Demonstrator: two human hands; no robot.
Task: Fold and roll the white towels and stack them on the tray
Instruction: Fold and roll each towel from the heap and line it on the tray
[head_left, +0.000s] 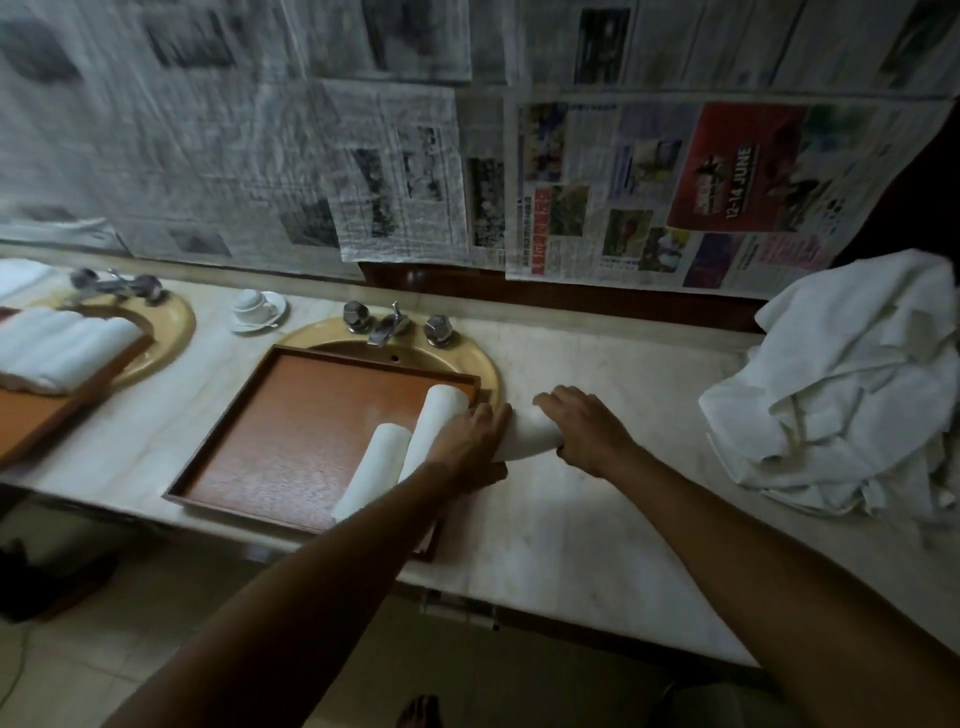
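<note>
Marble counter: both hands, left, right, curled gripping rolled towel, middle hidden; tray corner covered

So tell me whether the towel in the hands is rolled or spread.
Rolled: the towel is a tight white cylinder lying on the counter, gripped by left hand and right hand.

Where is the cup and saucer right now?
In the head view, the cup sits upside down on its saucer, at the back of the counter between the two sinks, left of the taps.
</note>
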